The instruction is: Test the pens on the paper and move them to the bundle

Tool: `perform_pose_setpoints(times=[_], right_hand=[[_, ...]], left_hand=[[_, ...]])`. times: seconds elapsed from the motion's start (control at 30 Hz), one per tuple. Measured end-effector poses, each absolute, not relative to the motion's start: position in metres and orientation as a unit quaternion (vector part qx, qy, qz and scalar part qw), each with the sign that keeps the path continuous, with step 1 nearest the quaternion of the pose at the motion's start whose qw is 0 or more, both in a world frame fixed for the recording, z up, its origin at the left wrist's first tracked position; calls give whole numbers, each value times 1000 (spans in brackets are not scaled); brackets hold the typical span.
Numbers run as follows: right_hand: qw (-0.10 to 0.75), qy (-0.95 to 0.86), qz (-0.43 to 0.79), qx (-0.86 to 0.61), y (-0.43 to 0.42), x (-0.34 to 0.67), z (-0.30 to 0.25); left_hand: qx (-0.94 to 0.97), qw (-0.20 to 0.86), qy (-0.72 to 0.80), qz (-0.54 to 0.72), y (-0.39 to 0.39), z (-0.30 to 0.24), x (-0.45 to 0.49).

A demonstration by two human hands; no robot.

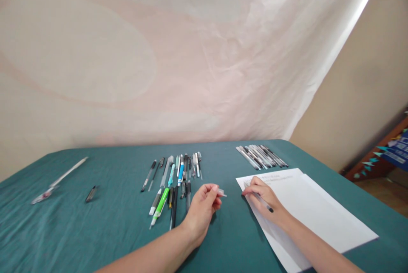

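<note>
In my right hand (pixel 263 196) is a slim pen (pixel 264 202) with a dark end, its tip side down at the left edge of a white paper sheet (pixel 306 205). Faint lines of writing show along the top of that sheet. My left hand (pixel 205 205) is closed on a small clear pen cap (pixel 222 192), held above the cloth left of the paper. Close to the left hand lie loose pens, among them a bright green pen (pixel 160 206), a blue-and-white pen (pixel 181 171) and a black pen (pixel 174 207).
A neat row of pens (pixel 262 156) lies behind the paper. Far left are a long white stick-like item in clear wrapping (pixel 60 179) and a short dark piece (pixel 91 194). Everything rests on a green tablecloth (pixel 121 230), with a pale curtain (pixel 191 60) hanging behind.
</note>
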State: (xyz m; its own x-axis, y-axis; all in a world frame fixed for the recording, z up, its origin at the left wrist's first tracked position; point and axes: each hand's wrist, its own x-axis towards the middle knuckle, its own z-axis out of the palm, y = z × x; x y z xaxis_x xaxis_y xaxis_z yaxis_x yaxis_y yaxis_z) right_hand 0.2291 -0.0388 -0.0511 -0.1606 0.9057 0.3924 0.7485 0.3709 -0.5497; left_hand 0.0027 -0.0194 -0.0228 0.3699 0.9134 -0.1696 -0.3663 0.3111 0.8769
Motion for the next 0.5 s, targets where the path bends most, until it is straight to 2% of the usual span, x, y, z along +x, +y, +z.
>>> perform_pose_setpoints(times=[0.13, 0.33, 0.5], right_hand=[[359, -743, 129, -550, -40, 225, -47], [460, -687, 125, -547, -56, 210, -17], [507, -642, 291, -496, -71, 187, -3]], left_hand=[[390, 728, 350, 441, -19, -24, 2], [376, 737, 348, 442, -18, -26, 3], [362, 741, 344, 448, -18, -26, 4]])
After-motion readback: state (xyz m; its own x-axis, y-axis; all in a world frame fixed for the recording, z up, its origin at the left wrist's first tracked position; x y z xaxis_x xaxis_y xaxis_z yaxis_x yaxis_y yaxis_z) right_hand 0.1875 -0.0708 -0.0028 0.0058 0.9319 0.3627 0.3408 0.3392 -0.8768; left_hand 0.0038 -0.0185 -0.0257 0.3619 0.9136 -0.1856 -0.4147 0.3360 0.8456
